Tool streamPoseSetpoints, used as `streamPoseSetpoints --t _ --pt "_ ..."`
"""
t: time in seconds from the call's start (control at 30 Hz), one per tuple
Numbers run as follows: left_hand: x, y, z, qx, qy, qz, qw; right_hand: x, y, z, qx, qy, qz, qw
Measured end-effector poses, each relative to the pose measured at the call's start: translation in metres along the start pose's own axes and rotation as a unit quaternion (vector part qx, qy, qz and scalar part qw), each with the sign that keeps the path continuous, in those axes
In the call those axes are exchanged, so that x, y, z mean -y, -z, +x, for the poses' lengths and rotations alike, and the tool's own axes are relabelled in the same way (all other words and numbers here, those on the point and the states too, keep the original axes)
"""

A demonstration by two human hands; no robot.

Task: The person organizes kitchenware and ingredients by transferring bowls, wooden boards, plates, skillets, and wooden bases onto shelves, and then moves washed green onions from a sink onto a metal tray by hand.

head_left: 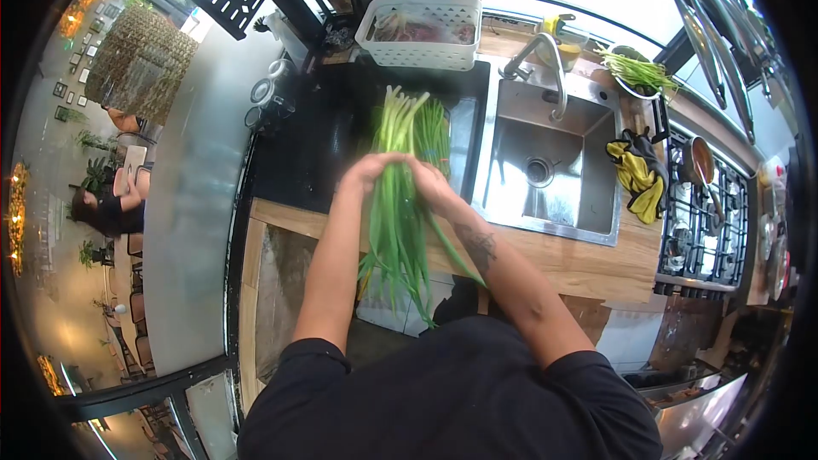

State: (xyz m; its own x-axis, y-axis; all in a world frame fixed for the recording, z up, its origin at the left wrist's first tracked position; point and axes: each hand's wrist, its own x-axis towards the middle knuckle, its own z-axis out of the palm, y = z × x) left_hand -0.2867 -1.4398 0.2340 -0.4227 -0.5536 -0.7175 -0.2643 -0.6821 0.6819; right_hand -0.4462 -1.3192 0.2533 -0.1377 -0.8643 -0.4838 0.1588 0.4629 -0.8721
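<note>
A bunch of green onions (397, 221) is in both my hands over the dark counter, white root ends pointing away and long green leaves hanging toward me. My left hand (366, 171) is wrapped round the left side of the bunch. From the right, my right hand (428, 179) closes round the same stalks, its fingers meeting the left hand's at the top. Just beyond the right hand lies a second bunch of thin green stalks (434, 129), with what look like coloured bands round it. Some of my fingertips are hidden by the leaves.
A white perforated basket (417, 58) stands at the back. Right of the counter is a steel sink (545, 179) with a tall tap (555, 68). Yellow-black gloves (637, 172), a bowl of greens (639, 77) and a gas stove (703, 238) lie further right. A person (123, 204) sits far left.
</note>
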Motion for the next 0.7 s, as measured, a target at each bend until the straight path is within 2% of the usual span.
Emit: streamPoseSetpoints --t 0.07,0.13,0.17,0.2,0.23,0.27,0.3,0.37,0.4,0.47,0.5,0.57,0.6,0.63,0.67,0.7 --pt "0.011 -0.004 -0.001 -0.010 -0.006 -0.028 1.000 -0.007 -0.010 0.014 -0.002 -0.018 0.041 0.999" --pt "0.020 -0.015 -0.001 -0.092 -0.099 0.183 0.974 -0.003 -0.007 0.025 0.064 -0.049 0.075 0.994" --pt "-0.009 -0.050 -0.055 -0.157 -0.094 0.290 0.939 0.008 -0.004 0.020 0.086 -0.070 0.081 0.991" --pt "-0.015 -0.061 -0.074 -0.152 -0.117 0.315 0.929 0.020 -0.002 0.025 0.093 -0.147 0.061 0.983" --pt "-0.013 -0.076 -0.088 -0.207 -0.149 0.377 0.890 0.009 0.000 0.041 0.165 -0.115 0.145 0.969" --pt "-0.010 -0.088 -0.100 -0.262 -0.179 0.434 0.843 0.017 -0.002 0.036 0.167 -0.114 0.141 0.969" --pt "-0.009 -0.094 -0.110 -0.265 -0.180 0.430 0.844 0.033 -0.005 0.021 0.160 -0.082 0.172 0.969" --pt "-0.010 -0.101 -0.128 -0.308 -0.250 0.457 0.796 0.050 -0.009 0.003 0.161 -0.026 0.255 0.953" --pt "-0.010 -0.102 -0.138 -0.312 -0.251 0.453 0.797 0.057 -0.012 -0.003 0.165 -0.025 0.251 0.954" --pt "-0.018 -0.098 -0.159 -0.322 -0.349 0.500 0.724 0.072 -0.015 -0.014 0.168 0.054 0.284 0.942" --pt "-0.030 -0.092 -0.171 -0.326 -0.355 0.499 0.720 0.082 -0.013 -0.021 0.170 0.079 0.288 0.939" --pt "-0.053 -0.079 -0.194 -0.186 -0.436 0.488 0.732 0.092 -0.008 -0.028 0.172 0.132 0.250 0.944" --pt "-0.065 -0.078 -0.196 -0.188 -0.443 0.489 0.727 0.096 -0.006 -0.031 0.171 0.178 0.213 0.945" --pt "-0.081 -0.077 -0.194 -0.220 -0.407 0.331 0.823 0.101 -0.009 -0.037 0.150 0.198 0.215 0.945" --pt "-0.096 -0.075 -0.192 -0.245 -0.353 0.158 0.889 0.108 -0.010 -0.044 0.152 0.203 0.213 0.943" --pt "-0.103 -0.080 -0.175 -0.326 -0.479 0.167 0.798 0.116 -0.012 -0.052 0.148 0.206 0.184 0.950"
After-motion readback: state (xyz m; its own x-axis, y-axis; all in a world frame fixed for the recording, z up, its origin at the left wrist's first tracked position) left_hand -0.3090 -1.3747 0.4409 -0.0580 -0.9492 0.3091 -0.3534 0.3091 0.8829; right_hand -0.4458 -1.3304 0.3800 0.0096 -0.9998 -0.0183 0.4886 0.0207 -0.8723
